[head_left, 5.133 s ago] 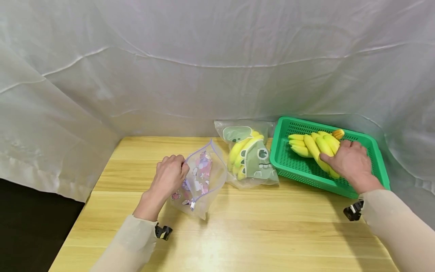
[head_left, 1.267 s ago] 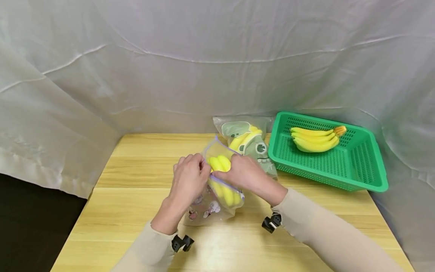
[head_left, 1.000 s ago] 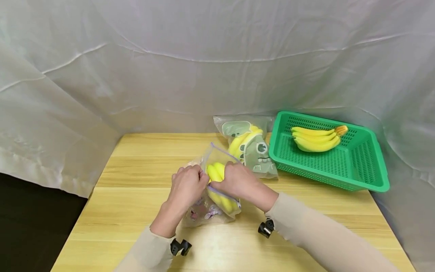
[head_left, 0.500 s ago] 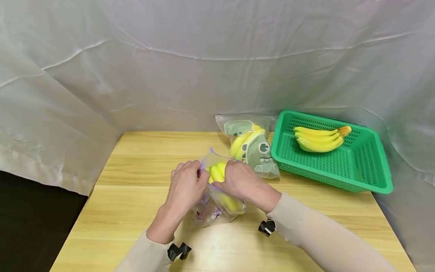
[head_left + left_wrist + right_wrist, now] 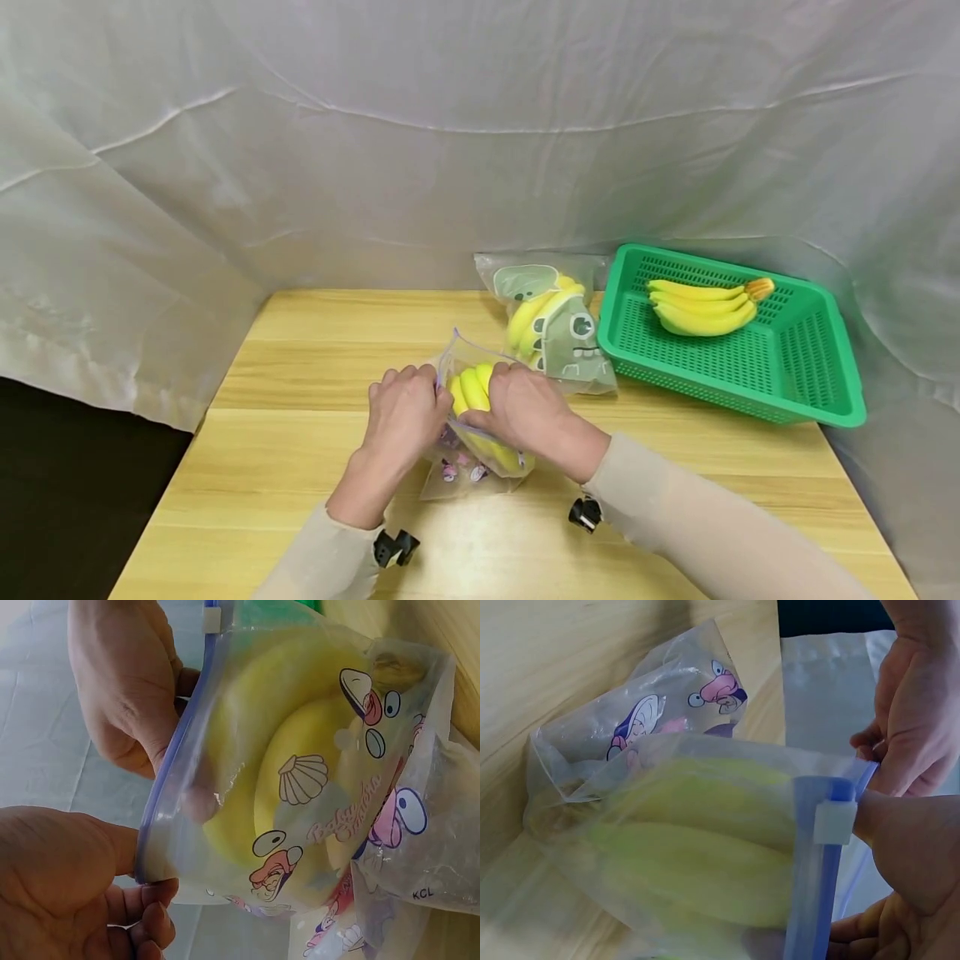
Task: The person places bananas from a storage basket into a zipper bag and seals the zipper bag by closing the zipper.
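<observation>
My left hand (image 5: 405, 412) pinches the purple-edged rim of a clear slider zip bag (image 5: 304, 780) printed with cartoon figures. A bunch of yellow bananas (image 5: 471, 387) sits mostly inside this bag, stem end toward its bottom in the left wrist view. My right hand (image 5: 528, 408) reaches into the bag's mouth and grips the bunch; its thumb tip shows through the plastic in the left wrist view. Part of that hand is hidden by the bag. On the rim, the white slider (image 5: 835, 823) is at one end, and the mouth gapes.
Behind the hands, a second zip bag (image 5: 566, 350) with a green monster print lies with bananas inside. To the right stands a green plastic basket (image 5: 795, 412) holding another banana bunch (image 5: 701, 308). A pale cloth (image 5: 480, 167) hangs behind the wooden table (image 5: 300, 333).
My right hand has carried one banana bunch from the basket into the zip bag. Over the last second, the bunch and both hands shift only slightly, with the bag's mouth spreading a little.
</observation>
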`<state>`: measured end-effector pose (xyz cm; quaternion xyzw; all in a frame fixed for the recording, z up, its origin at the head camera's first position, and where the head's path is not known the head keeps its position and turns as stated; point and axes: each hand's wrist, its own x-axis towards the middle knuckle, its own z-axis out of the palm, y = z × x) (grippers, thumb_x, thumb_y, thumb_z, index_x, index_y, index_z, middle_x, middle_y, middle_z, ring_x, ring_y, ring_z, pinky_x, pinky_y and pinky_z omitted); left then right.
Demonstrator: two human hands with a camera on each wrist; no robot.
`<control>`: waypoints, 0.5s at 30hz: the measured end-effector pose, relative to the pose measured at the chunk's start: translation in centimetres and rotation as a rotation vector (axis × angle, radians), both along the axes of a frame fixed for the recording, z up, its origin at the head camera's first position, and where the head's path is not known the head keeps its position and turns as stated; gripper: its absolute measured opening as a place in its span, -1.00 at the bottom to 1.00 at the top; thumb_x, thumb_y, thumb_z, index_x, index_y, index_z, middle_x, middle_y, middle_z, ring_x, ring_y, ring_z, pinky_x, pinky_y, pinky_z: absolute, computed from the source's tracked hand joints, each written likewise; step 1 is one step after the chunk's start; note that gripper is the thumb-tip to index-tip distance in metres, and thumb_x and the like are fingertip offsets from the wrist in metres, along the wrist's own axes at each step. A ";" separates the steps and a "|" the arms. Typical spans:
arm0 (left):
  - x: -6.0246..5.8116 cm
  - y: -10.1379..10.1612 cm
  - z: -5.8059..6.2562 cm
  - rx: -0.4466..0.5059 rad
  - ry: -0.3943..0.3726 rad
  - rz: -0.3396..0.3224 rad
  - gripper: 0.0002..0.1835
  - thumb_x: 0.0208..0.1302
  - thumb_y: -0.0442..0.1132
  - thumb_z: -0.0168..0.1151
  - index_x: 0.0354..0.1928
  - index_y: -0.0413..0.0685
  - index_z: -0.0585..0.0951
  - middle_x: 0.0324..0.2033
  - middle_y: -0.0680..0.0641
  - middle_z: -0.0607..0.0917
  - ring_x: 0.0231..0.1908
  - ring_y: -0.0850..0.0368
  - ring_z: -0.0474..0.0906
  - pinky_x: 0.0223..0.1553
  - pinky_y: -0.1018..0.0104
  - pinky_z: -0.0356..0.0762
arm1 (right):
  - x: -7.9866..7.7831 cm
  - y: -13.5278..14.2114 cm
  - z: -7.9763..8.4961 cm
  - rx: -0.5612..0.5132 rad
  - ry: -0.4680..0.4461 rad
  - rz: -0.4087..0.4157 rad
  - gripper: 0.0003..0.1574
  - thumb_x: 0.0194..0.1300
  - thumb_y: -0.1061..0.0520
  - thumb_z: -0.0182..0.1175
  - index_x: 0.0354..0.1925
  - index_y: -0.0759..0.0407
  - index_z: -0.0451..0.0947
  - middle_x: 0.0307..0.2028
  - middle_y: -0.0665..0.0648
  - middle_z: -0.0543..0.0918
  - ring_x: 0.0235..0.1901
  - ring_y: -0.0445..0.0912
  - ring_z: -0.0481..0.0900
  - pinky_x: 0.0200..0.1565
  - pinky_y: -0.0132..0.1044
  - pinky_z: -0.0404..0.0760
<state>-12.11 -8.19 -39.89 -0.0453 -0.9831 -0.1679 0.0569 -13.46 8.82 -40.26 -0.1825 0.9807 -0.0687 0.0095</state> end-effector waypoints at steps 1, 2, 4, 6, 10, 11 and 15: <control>0.0 0.1 0.0 0.005 -0.002 -0.003 -0.79 0.24 -0.18 0.08 -0.56 0.03 0.46 -0.60 0.02 0.48 -0.47 0.00 0.35 -0.36 0.16 0.20 | 0.1 0.0 0.1 0.009 0.017 0.000 -0.19 0.08 -0.54 0.19 -0.36 0.20 0.46 -0.57 0.03 0.43 -0.58 -0.11 0.44 -0.57 -0.25 0.45; 0.0 0.1 0.0 0.011 -0.003 -0.004 -0.79 0.24 -0.19 0.08 -0.56 0.04 0.46 -0.60 0.03 0.47 -0.47 0.01 0.35 -0.36 0.17 0.18 | 0.2 0.0 0.1 0.016 0.032 0.002 -0.19 0.08 -0.53 0.19 -0.35 0.21 0.46 -0.57 0.03 0.42 -0.56 -0.10 0.44 -0.56 -0.25 0.47; 0.0 0.2 0.0 0.025 -0.005 -0.011 -0.79 0.23 -0.18 0.09 -0.57 0.05 0.45 -0.60 0.03 0.47 -0.46 0.01 0.35 -0.35 0.17 0.18 | 0.4 -0.1 0.1 0.039 0.069 0.014 -0.18 0.07 -0.51 0.22 -0.31 0.24 0.47 -0.55 0.05 0.42 -0.54 -0.10 0.44 -0.55 -0.23 0.49; 0.0 0.3 -0.1 0.033 -0.005 -0.020 -0.79 0.23 -0.18 0.11 -0.57 0.05 0.45 -0.60 0.04 0.47 -0.46 0.02 0.36 -0.35 0.16 0.18 | 0.6 -0.2 -0.1 0.046 0.103 0.022 -0.17 0.04 -0.48 0.26 -0.25 0.26 0.46 -0.50 0.08 0.42 -0.52 -0.09 0.43 -0.55 -0.23 0.49; 0.0 0.4 -0.1 0.038 -0.004 -0.031 -0.79 0.22 -0.18 0.14 -0.57 0.05 0.45 -0.60 0.05 0.47 -0.47 0.02 0.36 -0.35 0.15 0.18 | 0.7 -0.5 -0.5 0.016 0.144 0.040 -0.20 -0.04 -0.37 0.34 -0.15 0.25 0.42 -0.40 0.14 0.43 -0.49 -0.06 0.43 -0.54 -0.21 0.50; 0.0 0.5 -0.1 0.038 -0.006 -0.032 -0.79 0.22 -0.18 0.15 -0.56 0.05 0.46 -0.60 0.05 0.47 -0.47 0.02 0.36 -0.35 0.15 0.18 | 0.7 -0.5 -0.5 0.005 0.144 0.038 -0.20 -0.05 -0.35 0.35 -0.13 0.23 0.42 -0.38 0.15 0.43 -0.49 -0.05 0.43 -0.54 -0.21 0.50; 0.1 0.5 -0.1 0.037 -0.016 -0.030 -0.79 0.23 -0.17 0.16 -0.56 0.05 0.47 -0.60 0.05 0.47 -0.47 0.03 0.36 -0.34 0.15 0.19 | 0.8 -0.5 -0.5 -0.001 0.137 0.038 -0.21 -0.03 -0.33 0.35 -0.10 0.21 0.42 -0.36 0.17 0.43 -0.48 -0.04 0.43 -0.52 -0.20 0.51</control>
